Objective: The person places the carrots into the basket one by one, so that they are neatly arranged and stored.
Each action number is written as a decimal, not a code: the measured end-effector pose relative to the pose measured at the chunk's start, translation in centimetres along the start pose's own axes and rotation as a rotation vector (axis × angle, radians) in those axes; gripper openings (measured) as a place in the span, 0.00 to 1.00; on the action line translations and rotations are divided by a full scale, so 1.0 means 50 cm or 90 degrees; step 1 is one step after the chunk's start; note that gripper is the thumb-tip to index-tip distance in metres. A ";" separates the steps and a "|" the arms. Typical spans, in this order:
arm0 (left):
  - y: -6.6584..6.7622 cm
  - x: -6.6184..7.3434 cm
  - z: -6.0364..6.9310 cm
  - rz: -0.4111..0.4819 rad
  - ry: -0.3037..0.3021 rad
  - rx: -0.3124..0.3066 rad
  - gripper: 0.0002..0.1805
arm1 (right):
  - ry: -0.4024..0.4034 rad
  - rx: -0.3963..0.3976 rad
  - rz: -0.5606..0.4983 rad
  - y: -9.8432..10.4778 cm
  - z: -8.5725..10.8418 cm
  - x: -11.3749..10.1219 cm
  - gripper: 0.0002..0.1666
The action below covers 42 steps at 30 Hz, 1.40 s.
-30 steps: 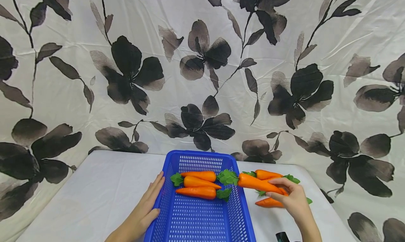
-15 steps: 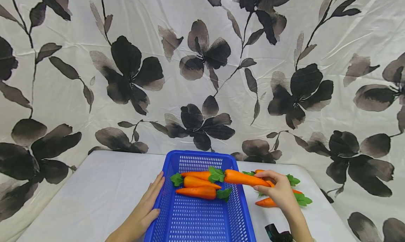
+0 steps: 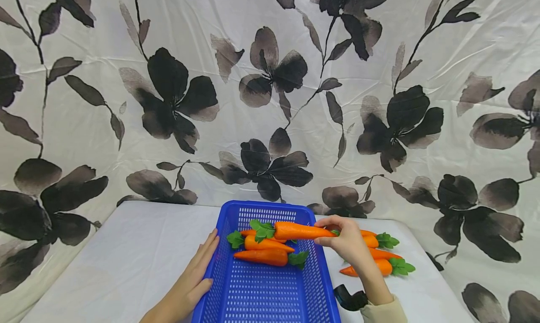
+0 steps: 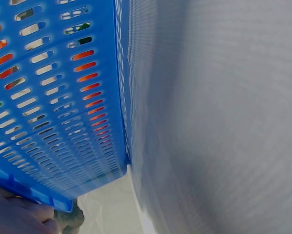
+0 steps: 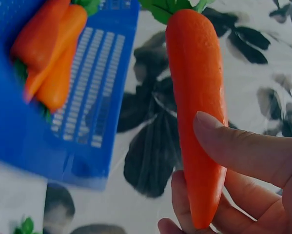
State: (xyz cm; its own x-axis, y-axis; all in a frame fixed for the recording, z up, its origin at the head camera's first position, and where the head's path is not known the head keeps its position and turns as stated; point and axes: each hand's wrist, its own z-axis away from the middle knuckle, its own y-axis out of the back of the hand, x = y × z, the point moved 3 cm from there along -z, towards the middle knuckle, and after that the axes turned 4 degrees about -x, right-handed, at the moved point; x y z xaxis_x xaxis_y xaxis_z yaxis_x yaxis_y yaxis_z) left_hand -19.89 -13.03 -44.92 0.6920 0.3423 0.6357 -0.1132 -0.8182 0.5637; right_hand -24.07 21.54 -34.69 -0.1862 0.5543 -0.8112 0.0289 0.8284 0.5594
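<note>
My right hand (image 3: 346,238) holds a carrot (image 3: 297,230) by its narrow end, thumb on one side and fingers on the other; its leafy top points left. The carrot hangs over the blue plastic basket (image 3: 253,298), crossing above its right side. Beneath it, several carrots lie in the basket, the nearest carrot (image 3: 261,257) with its leaves to the right. My left hand (image 3: 187,281) rests against the basket's left side with straight fingers. In the right wrist view, the held carrot (image 5: 197,92) stands upright between thumb and fingers. The left wrist view shows the slotted basket wall (image 4: 53,92).
Several more carrots (image 3: 384,266) lie on the white table (image 3: 105,257) to the right of the basket. A floral cloth (image 3: 320,102) hangs behind the table. A black wrist camera (image 3: 350,298) sits at the right wrist, near the basket's right wall.
My right hand has moved left with the carrot, from above the carrots on the table to over the basket. My left hand has stayed at the basket's side.
</note>
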 end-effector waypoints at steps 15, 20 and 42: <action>0.001 0.001 0.001 -0.009 -0.022 0.003 0.46 | 0.039 -0.090 0.054 -0.095 -0.036 -0.044 0.14; 0.002 0.000 0.001 -0.002 -0.010 0.000 0.46 | 0.041 -0.136 0.053 -0.123 -0.046 -0.043 0.14; 0.000 -0.003 0.003 0.009 0.028 -0.025 0.45 | 0.028 -0.207 0.200 -0.203 -0.056 -0.016 0.13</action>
State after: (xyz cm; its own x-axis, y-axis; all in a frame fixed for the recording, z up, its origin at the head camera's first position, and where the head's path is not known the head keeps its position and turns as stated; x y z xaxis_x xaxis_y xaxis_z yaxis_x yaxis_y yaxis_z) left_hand -19.87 -13.16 -45.12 0.6586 0.3506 0.6659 -0.1520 -0.8047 0.5739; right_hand -26.98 12.46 -39.26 -0.2592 0.7654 -0.5890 -0.2178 0.5479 0.8077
